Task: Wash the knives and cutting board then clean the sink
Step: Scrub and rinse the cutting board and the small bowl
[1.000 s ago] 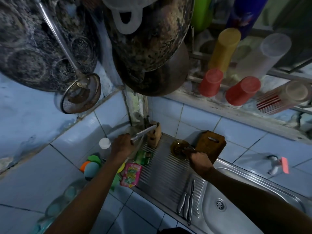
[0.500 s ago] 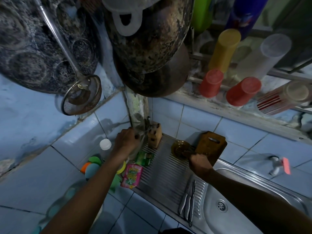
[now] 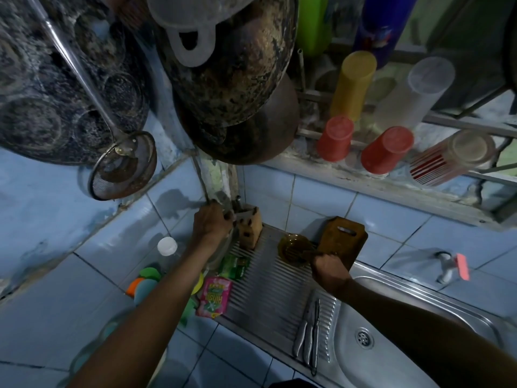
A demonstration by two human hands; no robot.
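My left hand (image 3: 212, 222) grips a knife (image 3: 240, 212) by its handle, right at the top of the wooden knife block (image 3: 250, 231) in the corner; the blade is mostly hidden in the block. My right hand (image 3: 330, 271) is curled round a dark utensil whose end lies in an amber glass dish (image 3: 289, 245). The brown cutting board (image 3: 342, 238) leans upright against the tiled wall just behind that hand. Several steel knives (image 3: 307, 337) lie side by side on the ribbed drainboard (image 3: 260, 287) beside the sink basin (image 3: 397, 357).
Blackened pans and a strainer (image 3: 123, 166) hang overhead. Sachets (image 3: 214, 296), coloured sponges (image 3: 145, 284) and a white-capped bottle (image 3: 167, 245) crowd the tiled counter at left. A tap with a pink handle (image 3: 451, 268) sticks out of the wall at right. Cups stand on the ledge.
My left hand has carried the knife up and right, and its blade has gone from pointing at the block to being sunk in it. My right hand has hardly moved.
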